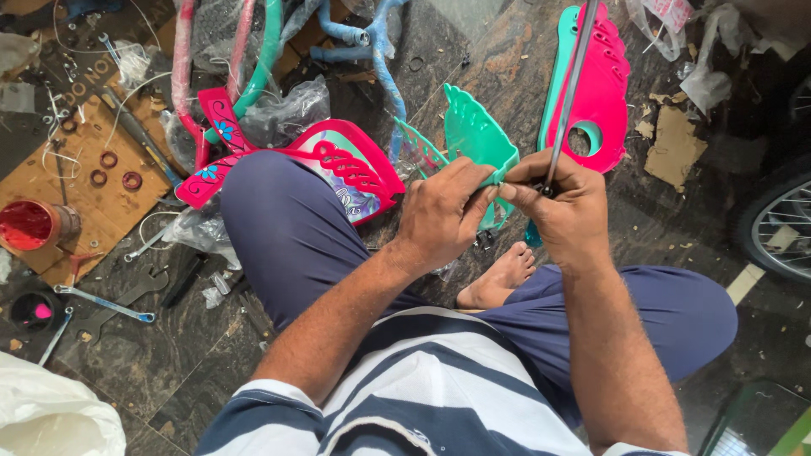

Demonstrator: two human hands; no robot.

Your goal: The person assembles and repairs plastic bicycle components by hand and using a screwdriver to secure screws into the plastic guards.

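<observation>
Both hands meet over a teal plastic guard (475, 139), held just above the lap of a person seated cross-legged on the dark stone floor (160, 355). From the head camera, the left hand (441, 211) pinches the guard's lower edge, fingers closed, apparently to steady it. The right hand (564, 207) is closed around a thin metal rod (572, 80) that rises up and away, its lower end set against the guard's edge. Both wrists bend inward, forearms converging from the striped shirt. A pink-and-teal chain cover (596, 89) lies beyond; spanners (106, 304), a red paint tin (32, 226) and a pink patterned panel (334, 165) sit left.
</observation>
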